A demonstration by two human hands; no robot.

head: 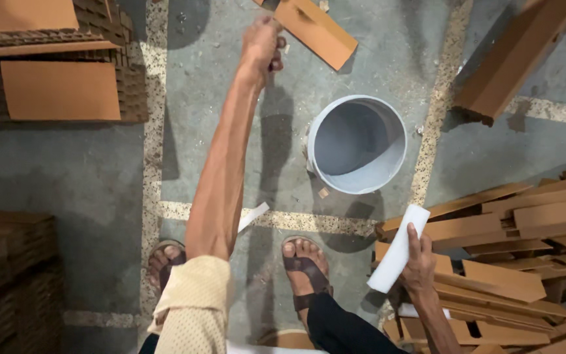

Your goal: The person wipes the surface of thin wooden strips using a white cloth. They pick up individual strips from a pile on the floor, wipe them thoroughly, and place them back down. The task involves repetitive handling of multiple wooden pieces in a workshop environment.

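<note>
— What has the left hand [261, 40] got?

— It is stretched out to the far side of the scene, fingers curled onto the near corner of a flat brown cardboard strip [316, 31] that lies slanted on the grey concrete floor [80, 170]. The strip runs off to the right of the fist, so only its end is in the grip; the rest lies clear of the fingers.

— And the right hand [419, 265]?

— Near and to the right, closed around a white rolled sheet of paper [398, 249]. The roll stands tilted, its upper end rising above the fingers and its lower end poking out below the palm. The thumb lies across its right side.

— What is between the two hands?

— A round grey plastic bucket [358, 144], open at the top, stands on the floor, nearer the strip than the roll and touching neither.

— And around the right hand?

— A loose heap of brown cardboard strips [525, 249] lies just beside and under it on the right. Stacked brown corrugated sheets [54, 72] sit at the far left, well apart from both hands. Two sandalled feet [302, 262] stand at the near edge, with a small white paper scrap [253, 215] on the floor between them and the bucket.
</note>
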